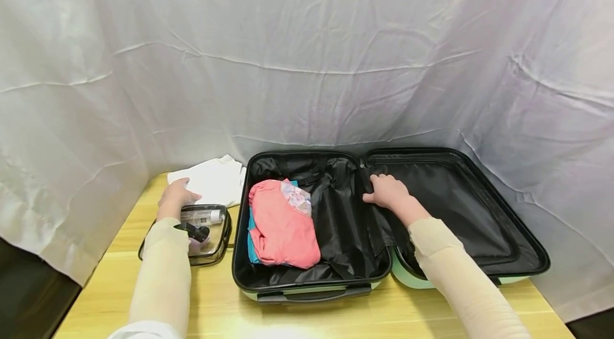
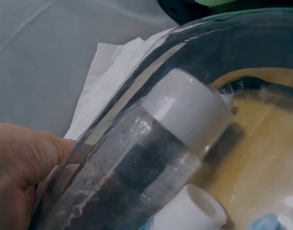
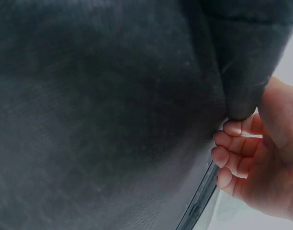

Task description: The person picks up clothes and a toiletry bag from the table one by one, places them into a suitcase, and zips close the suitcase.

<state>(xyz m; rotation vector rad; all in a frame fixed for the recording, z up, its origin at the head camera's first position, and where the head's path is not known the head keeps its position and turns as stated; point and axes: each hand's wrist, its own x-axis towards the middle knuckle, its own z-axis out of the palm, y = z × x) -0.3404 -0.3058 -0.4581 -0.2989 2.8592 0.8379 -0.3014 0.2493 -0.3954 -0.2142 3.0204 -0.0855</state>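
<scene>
My left hand is beside the far left side of a clear, black-edged toiletry pouch, next to a white folded cloth. A gap shows between its fingers and thumb. In the left wrist view the thumb shows through the plastic of the pouch. Inside lies a clear bottle with a white cap. My right hand pinches the edge of a black fabric divider at the middle of an opened suitcase. In the right wrist view its fingers are curled at that edge.
Folded pink clothing lies over a blue piece in the suitcase's left half. The black-lined right half lies open beside it. All stand on a wooden table, with a pale curtain behind.
</scene>
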